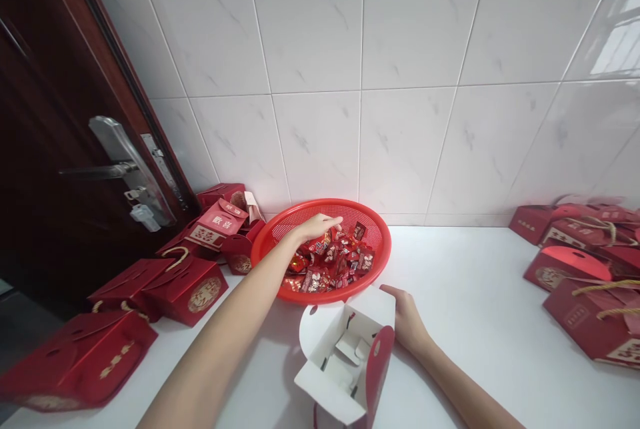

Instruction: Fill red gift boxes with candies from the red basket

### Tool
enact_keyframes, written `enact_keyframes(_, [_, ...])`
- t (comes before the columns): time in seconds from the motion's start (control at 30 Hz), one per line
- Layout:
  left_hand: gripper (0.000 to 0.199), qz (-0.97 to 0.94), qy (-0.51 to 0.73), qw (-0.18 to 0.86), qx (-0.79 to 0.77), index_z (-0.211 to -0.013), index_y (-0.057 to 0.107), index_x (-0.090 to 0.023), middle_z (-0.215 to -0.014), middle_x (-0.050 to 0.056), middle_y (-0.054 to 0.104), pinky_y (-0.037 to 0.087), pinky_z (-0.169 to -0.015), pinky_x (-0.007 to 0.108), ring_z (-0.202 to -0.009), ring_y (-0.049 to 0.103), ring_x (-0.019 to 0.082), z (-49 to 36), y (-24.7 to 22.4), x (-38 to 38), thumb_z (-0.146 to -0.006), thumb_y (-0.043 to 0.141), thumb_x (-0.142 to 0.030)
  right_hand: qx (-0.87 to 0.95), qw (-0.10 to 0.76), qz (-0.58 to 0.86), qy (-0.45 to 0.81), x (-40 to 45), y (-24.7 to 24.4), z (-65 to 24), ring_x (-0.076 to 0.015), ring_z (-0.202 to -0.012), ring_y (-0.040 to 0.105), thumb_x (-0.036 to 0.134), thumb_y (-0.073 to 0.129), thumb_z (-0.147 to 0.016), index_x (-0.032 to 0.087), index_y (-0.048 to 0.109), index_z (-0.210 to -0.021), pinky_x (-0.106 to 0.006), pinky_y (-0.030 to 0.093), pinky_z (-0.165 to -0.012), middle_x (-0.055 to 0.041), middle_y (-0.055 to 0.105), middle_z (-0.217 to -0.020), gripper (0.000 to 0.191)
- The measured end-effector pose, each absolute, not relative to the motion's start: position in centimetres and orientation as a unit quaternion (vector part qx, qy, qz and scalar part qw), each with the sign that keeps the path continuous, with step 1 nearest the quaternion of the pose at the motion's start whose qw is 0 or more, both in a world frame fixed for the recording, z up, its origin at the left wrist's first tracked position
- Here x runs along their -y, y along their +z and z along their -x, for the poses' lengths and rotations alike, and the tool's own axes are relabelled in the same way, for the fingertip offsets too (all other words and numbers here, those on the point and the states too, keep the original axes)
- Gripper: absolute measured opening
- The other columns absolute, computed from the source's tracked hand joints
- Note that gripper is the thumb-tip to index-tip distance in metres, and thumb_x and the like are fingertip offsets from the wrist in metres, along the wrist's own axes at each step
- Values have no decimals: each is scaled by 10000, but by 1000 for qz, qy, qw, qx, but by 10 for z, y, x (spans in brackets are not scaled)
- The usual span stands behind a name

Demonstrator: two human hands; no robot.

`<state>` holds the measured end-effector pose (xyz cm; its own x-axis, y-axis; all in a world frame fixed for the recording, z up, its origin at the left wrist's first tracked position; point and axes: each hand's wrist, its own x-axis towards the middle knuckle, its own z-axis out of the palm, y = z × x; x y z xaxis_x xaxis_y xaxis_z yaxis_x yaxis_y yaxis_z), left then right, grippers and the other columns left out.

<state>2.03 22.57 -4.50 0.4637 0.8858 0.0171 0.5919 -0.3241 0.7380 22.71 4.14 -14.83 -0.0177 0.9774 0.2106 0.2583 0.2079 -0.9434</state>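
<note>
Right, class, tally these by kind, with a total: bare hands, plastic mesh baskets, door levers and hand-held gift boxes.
Bare hands: 2 (left hand, right hand)
Red plastic mesh basket: 1
Door lever: 1
Open gift box, in the right hand: 1
Total: 5

Single head-worn view; from above, forward and down; hands point(407, 319) near; tiled wall point(315, 142) farther off

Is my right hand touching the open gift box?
Touching: the head view shows your right hand at the open gift box, its fingers against the white flap's edge.
</note>
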Motion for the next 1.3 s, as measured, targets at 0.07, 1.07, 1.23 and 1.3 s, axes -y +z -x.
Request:
enact_keyframes(0.07, [342,-788,208,315,-487,-828,775,-169,-984,67,767,488,-918,303,-981,675,238,-19,-46,-227,-833,627,-477,610,480,510,371,-41,-148,-227,-184,-615,543,311,581,-726,166,606,-603,-286,473,-621,-13,624,-595,192])
enact_keyframes(1.07, [247,-851,170,210,-450,-539,533,-206,-574,-15,541,410,-645,280,-680,585,207,-36,-42,-214,-647,748,-263,535,553,539,343,-46,-142,-232,-149,-531,476,586,554,-842,204,477,-557,-267,404,-527,-7,526,-529,483])
enact_keyframes(1.23, [277,-834,244,277,-409,-685,610,-176,-661,8,631,449,-650,280,-671,600,183,-41,-38,-214,-793,644,-428,519,653,507,219,-71,-84,-239,-164,-592,529,528,527,-895,213,525,-626,-292,456,-603,-29,583,-616,415])
enact_keyframes(1.3, [331,-827,269,304,-390,-797,655,-153,-774,42,686,479,-697,284,-734,628,183,-44,-36,-214,-835,598,-477,568,634,477,220,-91,-59,-235,-182,-721,607,428,582,-853,203,595,-766,-304,496,-700,-46,669,-769,241])
